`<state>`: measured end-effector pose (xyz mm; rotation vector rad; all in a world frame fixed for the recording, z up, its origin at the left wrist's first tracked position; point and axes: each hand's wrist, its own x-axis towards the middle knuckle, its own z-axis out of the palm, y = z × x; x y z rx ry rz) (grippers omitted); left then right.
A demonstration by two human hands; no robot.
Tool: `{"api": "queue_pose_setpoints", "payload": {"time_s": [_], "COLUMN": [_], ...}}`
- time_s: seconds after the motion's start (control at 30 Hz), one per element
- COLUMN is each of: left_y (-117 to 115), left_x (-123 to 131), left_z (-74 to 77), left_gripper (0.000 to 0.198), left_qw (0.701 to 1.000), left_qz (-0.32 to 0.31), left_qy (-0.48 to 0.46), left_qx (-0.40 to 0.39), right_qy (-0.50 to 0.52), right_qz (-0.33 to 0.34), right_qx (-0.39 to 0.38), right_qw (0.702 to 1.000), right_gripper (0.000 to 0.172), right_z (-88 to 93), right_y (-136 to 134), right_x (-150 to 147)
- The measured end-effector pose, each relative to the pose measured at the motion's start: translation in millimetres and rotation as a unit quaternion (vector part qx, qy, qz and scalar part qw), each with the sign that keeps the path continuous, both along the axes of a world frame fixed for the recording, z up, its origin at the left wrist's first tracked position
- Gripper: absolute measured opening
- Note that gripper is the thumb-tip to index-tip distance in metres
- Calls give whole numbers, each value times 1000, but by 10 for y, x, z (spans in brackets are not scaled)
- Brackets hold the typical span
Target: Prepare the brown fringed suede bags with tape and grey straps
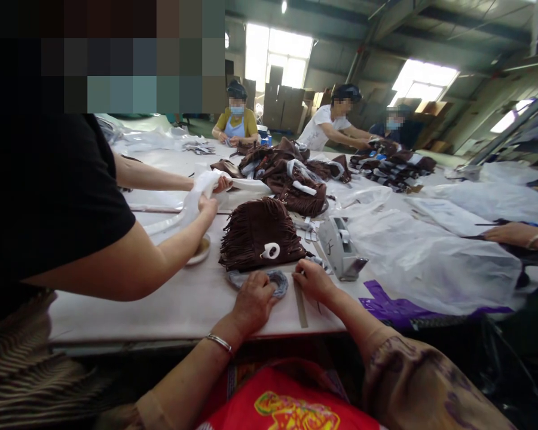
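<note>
My left hand point(253, 298) lies over a coiled grey-blue wrapped strip point(279, 283), its fingers closed on the coil against the table. To its right, my right hand point(314, 280) is closed in a pinch with thumb and fingertips together. What it pinches, if anything, is too small to make out. A flat grey-brown strip point(301, 306) lies on the table below those fingertips. Just beyond both hands rests a dark brown fringed bag point(262, 233) with a white ring-shaped piece point(270, 251) on its front.
A metal tape dispenser point(338, 248) stands right of the bag. Clear plastic sheeting point(439, 257) and purple tape point(388, 307) lie further right. Brown bags point(296, 173) are heaped behind. At left, a co-worker's arms point(174, 245) hold white wrapping point(192, 197) near a round dish point(200, 251).
</note>
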<state>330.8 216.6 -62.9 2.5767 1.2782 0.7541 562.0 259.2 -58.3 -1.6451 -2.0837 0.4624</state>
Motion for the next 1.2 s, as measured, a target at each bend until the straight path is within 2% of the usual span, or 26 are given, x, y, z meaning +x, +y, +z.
{"api": "queue_pose_setpoints", "payload": {"time_s": [0.17,0.23,0.3,0.37,0.43,0.47,0.5,0.57,0.63,0.67,0.7,0.77,0.83,0.9,1.07,1.2], "left_y": [9,12,14,16,17,18,19,20,18,16,14,8,3,2,8,11], "left_x": [1,1,-1,-2,-2,-2,-1,1,4,5,6,8,10,13,24,31], "left_z": [2,-2,-11,-22,-29,-30,-30,-29,-26,-25,-23,-19,-13,-7,0,-3], "left_gripper": [7,7,9,9,9,8,8,7,6,5,5,6,7,8,10,6], "left_qw": [1000,1000,1000,1000,1000,1000,1000,1000,1000,1000,1000,1000,1000,1000,1000,1000], "left_qz": [-5,-3,-3,-5,-6,-6,-5,-3,-3,-4,-4,-5,-7,-9,-5,1], "left_qy": [0,0,-1,-1,-2,-4,-7,-12,-17,-19,-22,-28,-29,-28,-31,-25], "left_qx": [0,-2,-4,-7,-11,-14,-15,-17,-16,-15,-12,-6,-3,-4,-3,-7], "right_qy": [54,80,157,297,427,458,457,357,179,84,-3,-138,-216,-236,-212,-175], "right_qz": [-37,-38,-37,-39,-45,-47,-45,-11,61,95,118,122,115,134,192,221], "right_qx": [-64,-97,-108,-98,-84,-85,-92,-112,-132,-135,-133,-116,-98,-90,-63,-40], "right_qw": [996,991,981,949,899,884,884,927,973,983,984,976,964,958,956,959], "right_gripper": [12,14,19,27,33,34,33,26,22,27,37,54,56,45,11,8], "right_z": [29,91,205,355,497,548,580,580,510,462,414,335,293,281,285,373], "right_y": [-45,-43,-60,-111,-195,-249,-311,-458,-630,-716,-798,-930,-1005,-1028,-998,-999], "right_x": [59,89,131,190,257,285,303,298,234,185,131,28,-43,-73,-30,60]}}
